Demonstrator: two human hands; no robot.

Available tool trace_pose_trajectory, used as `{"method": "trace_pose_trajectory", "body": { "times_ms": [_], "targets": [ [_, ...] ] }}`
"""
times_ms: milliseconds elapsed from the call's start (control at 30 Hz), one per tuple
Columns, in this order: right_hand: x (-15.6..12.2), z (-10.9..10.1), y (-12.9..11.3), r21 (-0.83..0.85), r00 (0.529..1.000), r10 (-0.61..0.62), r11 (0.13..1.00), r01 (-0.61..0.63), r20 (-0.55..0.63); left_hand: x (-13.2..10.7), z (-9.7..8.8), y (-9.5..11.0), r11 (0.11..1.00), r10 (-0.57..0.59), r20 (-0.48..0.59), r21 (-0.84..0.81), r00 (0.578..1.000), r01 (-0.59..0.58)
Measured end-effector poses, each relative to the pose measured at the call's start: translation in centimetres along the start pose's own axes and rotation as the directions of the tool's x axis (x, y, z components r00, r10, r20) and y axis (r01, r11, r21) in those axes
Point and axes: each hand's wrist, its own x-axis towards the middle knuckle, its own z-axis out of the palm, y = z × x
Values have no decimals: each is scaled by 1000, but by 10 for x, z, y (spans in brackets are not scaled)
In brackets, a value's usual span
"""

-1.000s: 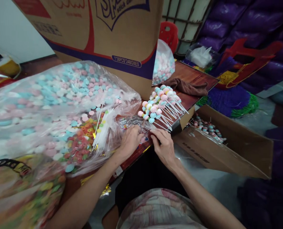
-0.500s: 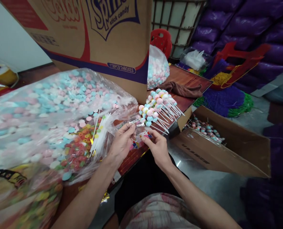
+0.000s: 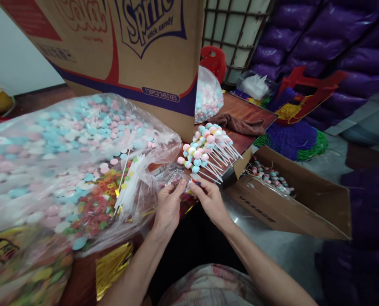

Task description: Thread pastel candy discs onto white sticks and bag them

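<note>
Between my fingertips, at the table's front edge, is a small clear plastic wrapper with coloured print [image 3: 191,187], partly covered by the fingers. My left hand [image 3: 169,206] pinches its left side, and my right hand [image 3: 212,203] pinches the right side with thumb and forefinger. Just beyond the hands lies a pile of candy sticks [image 3: 205,144], pastel balls threaded on white sticks. More clear wrappers [image 3: 168,173] lie beside the pile. Left of my left hand are loose white sticks [image 3: 130,182] and red and orange gummy rings [image 3: 95,204] on plastic.
A large clear bag of pastel candies [image 3: 77,123] covers the table's left. A tall printed carton [image 3: 128,63] stands behind. At right, an open cardboard box [image 3: 288,212] holds finished-looking candy sticks. A brown cloth [image 3: 240,124] and gold foil strips [image 3: 112,265] lie on the table.
Both hands have moved slightly lower in view, and my left thumb and fingers have drawn closer to the right hand. The view has shifted a little, showing more gold foil.
</note>
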Motion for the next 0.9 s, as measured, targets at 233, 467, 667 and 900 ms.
{"method": "trace_pose_trajectory", "body": {
  "times_ms": [233, 467, 667, 900],
  "targets": [
    [2, 11, 5, 36, 985, -47, 998, 54, -166, -4, 10, -12, 999, 36, -35, -5, 999, -36],
    [4, 2, 4, -52, 995, -19, 999, 13, -99, -2, 1, 0, 996, 42, -79, -79, 996, -49],
    [9, 9, 6, 74, 987, -45, 996, 57, -157, 1, 0, 1, 983, 180, -158, -2, 971, -182],
    [16, 0, -3, -150, 994, -71, 987, 58, -80, 3, -7, 7, 959, 264, -211, -47, 941, -280]
  ]
}}
